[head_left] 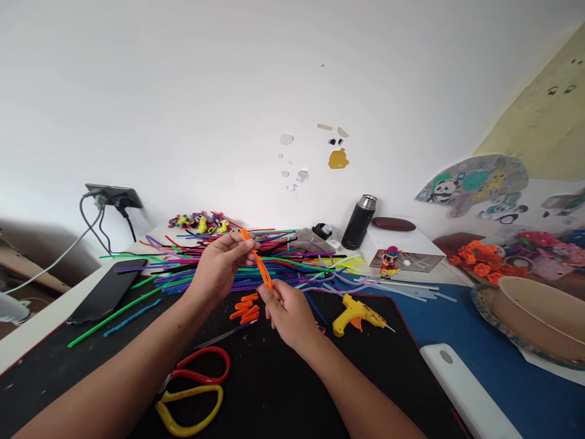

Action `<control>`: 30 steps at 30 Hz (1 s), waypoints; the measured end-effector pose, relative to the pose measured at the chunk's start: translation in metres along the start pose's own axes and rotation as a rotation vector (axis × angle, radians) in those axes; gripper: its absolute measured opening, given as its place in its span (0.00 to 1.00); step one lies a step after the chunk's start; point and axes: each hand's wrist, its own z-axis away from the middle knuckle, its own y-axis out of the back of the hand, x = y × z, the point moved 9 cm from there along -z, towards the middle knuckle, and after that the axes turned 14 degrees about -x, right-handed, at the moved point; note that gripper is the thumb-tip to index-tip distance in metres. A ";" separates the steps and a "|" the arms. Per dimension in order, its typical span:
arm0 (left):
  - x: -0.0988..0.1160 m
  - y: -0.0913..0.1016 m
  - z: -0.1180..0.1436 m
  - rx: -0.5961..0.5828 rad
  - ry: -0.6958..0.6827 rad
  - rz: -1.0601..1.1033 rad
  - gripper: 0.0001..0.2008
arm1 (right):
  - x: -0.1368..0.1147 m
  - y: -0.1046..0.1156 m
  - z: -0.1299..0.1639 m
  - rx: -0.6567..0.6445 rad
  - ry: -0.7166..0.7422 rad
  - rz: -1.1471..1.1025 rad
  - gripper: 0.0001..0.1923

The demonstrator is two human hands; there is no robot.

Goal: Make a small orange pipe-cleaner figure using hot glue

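My left hand (219, 263) pinches the upper end of an orange pipe cleaner (258, 261). My right hand (287, 312) grips its lower end, so the strip runs slanted between both hands. Below them a small heap of short orange pieces (245, 308) lies on the black mat (283, 390). Behind the hands spreads a pile of many coloured pipe cleaners (256, 259).
Red and yellow scissors (194, 390) lie near my left forearm. A yellow glue gun (354, 314) rests right of my hands. A black phone (107, 291) lies at left. A black flask (359, 221), orange flowers (478, 261), a round basket (539, 317) and a white board (466, 390) sit right.
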 end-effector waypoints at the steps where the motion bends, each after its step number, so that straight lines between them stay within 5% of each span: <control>1: 0.000 0.000 0.000 -0.004 0.000 0.001 0.19 | 0.001 0.000 0.000 0.000 -0.002 -0.020 0.25; 30: 0.000 -0.001 -0.002 0.000 0.051 0.136 0.22 | 0.003 -0.011 -0.005 -0.154 -0.003 -0.459 0.38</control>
